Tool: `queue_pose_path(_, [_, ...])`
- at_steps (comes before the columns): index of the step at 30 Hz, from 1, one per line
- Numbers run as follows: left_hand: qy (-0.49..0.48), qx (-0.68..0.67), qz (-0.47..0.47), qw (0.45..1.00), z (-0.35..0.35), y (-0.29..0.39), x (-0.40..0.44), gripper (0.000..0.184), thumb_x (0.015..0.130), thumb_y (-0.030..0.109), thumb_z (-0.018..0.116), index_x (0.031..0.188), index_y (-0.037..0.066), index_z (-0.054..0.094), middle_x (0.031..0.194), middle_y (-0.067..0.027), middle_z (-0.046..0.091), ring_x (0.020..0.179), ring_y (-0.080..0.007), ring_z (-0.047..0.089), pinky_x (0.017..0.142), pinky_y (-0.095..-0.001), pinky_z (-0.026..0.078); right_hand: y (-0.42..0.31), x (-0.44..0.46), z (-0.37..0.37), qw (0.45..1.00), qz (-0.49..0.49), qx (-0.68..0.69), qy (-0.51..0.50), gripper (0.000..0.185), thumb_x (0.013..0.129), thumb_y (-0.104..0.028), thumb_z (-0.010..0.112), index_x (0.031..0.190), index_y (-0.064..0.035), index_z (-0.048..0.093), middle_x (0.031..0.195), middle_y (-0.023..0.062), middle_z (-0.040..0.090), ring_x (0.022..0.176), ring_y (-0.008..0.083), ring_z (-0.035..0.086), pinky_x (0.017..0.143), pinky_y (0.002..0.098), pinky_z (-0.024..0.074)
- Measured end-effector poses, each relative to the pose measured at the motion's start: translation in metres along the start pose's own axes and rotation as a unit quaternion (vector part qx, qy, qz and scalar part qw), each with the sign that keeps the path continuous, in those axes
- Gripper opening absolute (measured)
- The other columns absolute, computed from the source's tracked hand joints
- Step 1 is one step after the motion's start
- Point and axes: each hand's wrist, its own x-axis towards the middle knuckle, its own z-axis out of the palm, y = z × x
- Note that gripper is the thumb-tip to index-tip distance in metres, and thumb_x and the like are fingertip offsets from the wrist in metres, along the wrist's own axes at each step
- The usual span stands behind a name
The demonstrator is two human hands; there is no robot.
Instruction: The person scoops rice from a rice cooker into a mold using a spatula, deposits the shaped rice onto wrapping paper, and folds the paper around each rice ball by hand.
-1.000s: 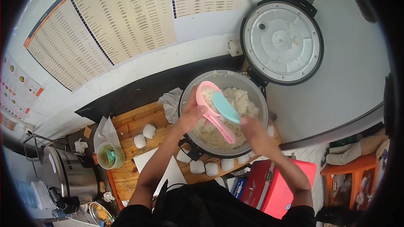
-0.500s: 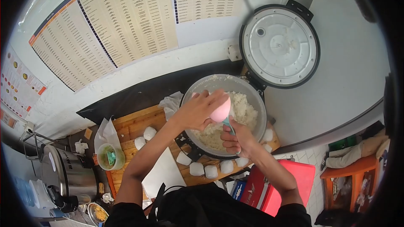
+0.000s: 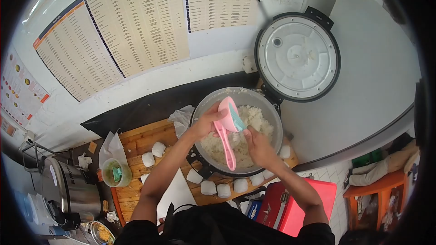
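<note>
My left hand (image 3: 210, 123) is closed around the bowl of a pink rice scoop (image 3: 225, 143), whose handle hangs down over the pot. A teal rice paddle (image 3: 237, 120) lies against the scoop's open face, and my right hand (image 3: 260, 147) is closed on its handle. Both hands are above a large rice cooker pot (image 3: 206, 99) part full of white cooked rice (image 3: 254, 119). Several white molded rice portions (image 3: 224, 190) stand in a curve along the pot's near side; two more (image 3: 153, 154) sit to its left.
The rice cooker's lid (image 3: 297, 56) stands raised at the back right. A wooden board (image 3: 134, 143) carries a tub with green content (image 3: 117, 172) and a white sheet (image 3: 175, 195). A second steel cooker (image 3: 75, 190) is at left, a red box (image 3: 309, 199) at lower right.
My left hand has shifted left and turned the scoop, so its open face and handle now show. The teal paddle, mostly hidden before, is visible against it.
</note>
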Motion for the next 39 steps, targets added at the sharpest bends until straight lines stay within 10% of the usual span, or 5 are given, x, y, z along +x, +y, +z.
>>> queue_pose_path(7, [0.042, 0.078, 0.129, 0.988, 0.005, 0.010, -0.012, 0.059, 0.088, 0.018, 0.069, 0.134, 0.006, 0.034, 0.120, -0.0128, 0.052, 0.104, -0.0226, 0.063, 0.059, -0.0317, 0.056, -0.010, 0.009, -0.036, 0.980, 0.161, 0.120, -0.008, 0.045, 0.104, -0.041, 0.038, 0.086, -0.0028, 0.052, 0.063, 0.0060, 0.052, 0.058, 0.0208, 0.052, 0.055, 0.0351, 0.0387])
queue_pose_path(13, [0.169, 0.581, 0.360, 0.710, 0.025, -0.002, -0.007, 0.091, 0.056, 0.007, 0.091, 0.123, 0.012, 0.031, 0.127, -0.0164, 0.034, 0.118, -0.0337, 0.048, 0.089, -0.0432, 0.053, 0.016, -0.011, 0.010, 0.995, 0.039, 0.091, -0.012, 0.043, 0.103, -0.047, 0.041, 0.088, -0.0079, 0.051, 0.063, -0.0054, 0.037, 0.056, 0.0039, 0.034, 0.049, 0.0224, 0.0283])
queue_pose_path(22, [0.253, 0.623, 0.447, 0.590, 0.024, -0.016, -0.014, 0.052, 0.057, 0.001, 0.087, 0.092, 0.009, 0.050, 0.125, -0.0160, 0.032, 0.118, -0.0371, 0.044, 0.092, -0.0436, 0.051, -0.036, 0.004, -0.009, 0.962, 0.137, 0.228, -0.055, 0.041, 0.102, -0.046, 0.043, 0.089, -0.0084, 0.051, 0.063, -0.0066, 0.036, 0.055, 0.0040, 0.033, 0.048, 0.0218, 0.0272])
queue_pose_path(35, [0.072, 0.419, 0.284, 0.860, 0.019, 0.033, -0.035, 0.082, 0.075, 0.018, 0.083, 0.128, 0.008, 0.022, 0.119, -0.0124, 0.042, 0.110, -0.0202, 0.049, 0.083, -0.0347, 0.051, -0.065, 0.023, -0.041, 0.977, 0.093, 0.117, -0.151, 0.043, 0.104, -0.043, 0.040, 0.095, -0.0026, 0.053, 0.065, 0.0015, 0.043, 0.061, 0.0110, 0.043, 0.055, 0.0296, 0.0349])
queue_pose_path(39, [-0.037, 0.033, 0.135, 0.990, 0.002, 0.020, -0.040, 0.063, 0.087, 0.023, 0.071, 0.128, 0.010, 0.024, 0.114, -0.0106, 0.045, 0.098, -0.0172, 0.055, 0.061, -0.0294, 0.050, -0.051, 0.017, -0.030, 0.990, 0.017, 0.013, -0.139, 0.042, 0.104, -0.038, 0.038, 0.098, 0.0009, 0.051, 0.068, 0.0167, 0.052, 0.063, 0.0305, 0.051, 0.062, 0.0412, 0.0404])
